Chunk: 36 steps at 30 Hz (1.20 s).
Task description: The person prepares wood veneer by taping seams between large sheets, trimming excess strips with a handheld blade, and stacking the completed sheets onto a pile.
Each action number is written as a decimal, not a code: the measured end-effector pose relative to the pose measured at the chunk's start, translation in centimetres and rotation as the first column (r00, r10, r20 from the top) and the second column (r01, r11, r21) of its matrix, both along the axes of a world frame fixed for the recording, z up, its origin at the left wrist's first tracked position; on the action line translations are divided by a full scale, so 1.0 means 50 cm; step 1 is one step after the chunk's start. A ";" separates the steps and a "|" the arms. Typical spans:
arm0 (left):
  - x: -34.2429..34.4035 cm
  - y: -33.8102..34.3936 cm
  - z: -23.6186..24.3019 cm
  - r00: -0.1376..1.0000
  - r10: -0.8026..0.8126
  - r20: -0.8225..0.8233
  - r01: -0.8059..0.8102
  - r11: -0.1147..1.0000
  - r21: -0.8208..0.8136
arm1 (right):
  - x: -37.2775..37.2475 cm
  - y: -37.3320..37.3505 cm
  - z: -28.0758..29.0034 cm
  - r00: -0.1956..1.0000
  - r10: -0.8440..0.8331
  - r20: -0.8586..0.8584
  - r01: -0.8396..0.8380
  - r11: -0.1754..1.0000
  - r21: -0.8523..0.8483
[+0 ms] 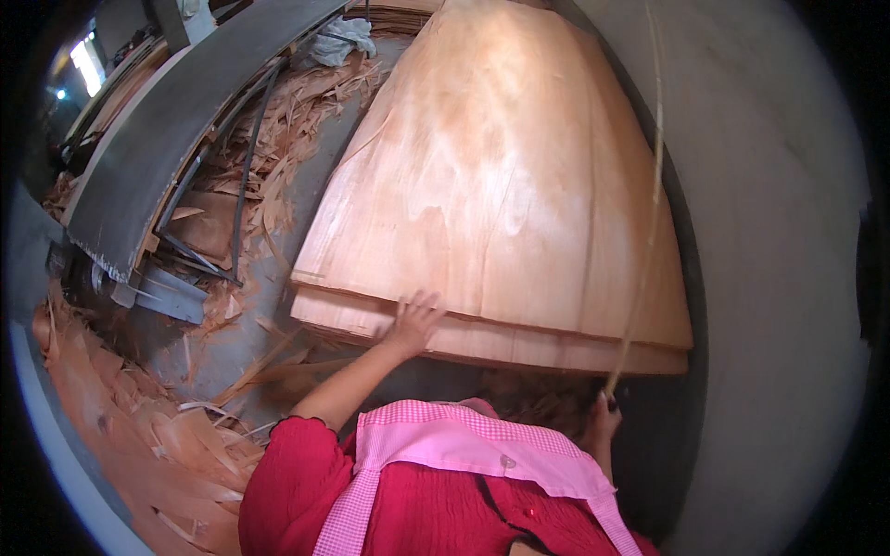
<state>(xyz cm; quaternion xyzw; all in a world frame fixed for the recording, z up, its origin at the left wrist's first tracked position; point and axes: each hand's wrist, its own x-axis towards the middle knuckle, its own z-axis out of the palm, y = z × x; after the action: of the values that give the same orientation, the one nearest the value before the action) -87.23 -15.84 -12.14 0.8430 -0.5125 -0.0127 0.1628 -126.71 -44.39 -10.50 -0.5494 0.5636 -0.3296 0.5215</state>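
A stack of wide, pale reddish wood veneer sheets [482, 213] stretches away from me, its upper layers set back a little from the lower ones [519, 345] at the near edge. My left hand [417, 324] rests on that near edge, left of the middle, with its fingers spread. Down at the right corner of the stack, my right hand [603, 419] is closed round the lower end of a long thin stick [656, 176]. The stick runs up over the right side of the sheets and past the wall toward the top of the view.
A plain grey wall [769, 232] rises close on the right. To the left stands a long dark-topped table [176, 139] on a metal frame. Torn veneer scraps [148, 445] lie heaped on the floor at the left and under the table. A crumpled whitish plastic bag [341, 42] lies at the far end.
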 end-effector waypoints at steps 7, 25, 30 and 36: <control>0.219 0.209 0.007 0.988 0.087 0.129 -0.110 0.976 0.187 | 0.406 0.027 0.083 0.981 0.094 0.171 -0.116 0.986 0.123; 0.903 -0.026 -0.102 0.735 0.677 0.050 -0.630 0.707 -0.321 | 0.469 -0.012 -0.202 0.760 -0.069 -0.646 -0.074 0.979 -0.192; 1.111 -0.049 -0.218 0.771 0.537 -0.344 -0.595 0.799 -0.086 | 0.529 0.007 -0.125 0.662 -0.018 -0.749 -0.127 0.983 -0.135; 1.149 0.088 -0.295 0.117 -0.245 -0.962 -0.978 -0.198 -0.069 | 0.462 0.001 -0.155 0.716 -0.074 -0.694 -0.036 0.989 -0.143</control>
<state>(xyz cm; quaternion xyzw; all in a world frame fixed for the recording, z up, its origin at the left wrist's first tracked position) -29.80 -11.44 -26.88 0.4646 0.2450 -0.0198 0.8507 -103.61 -44.33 -18.24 -0.6640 0.6983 -0.1439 0.2254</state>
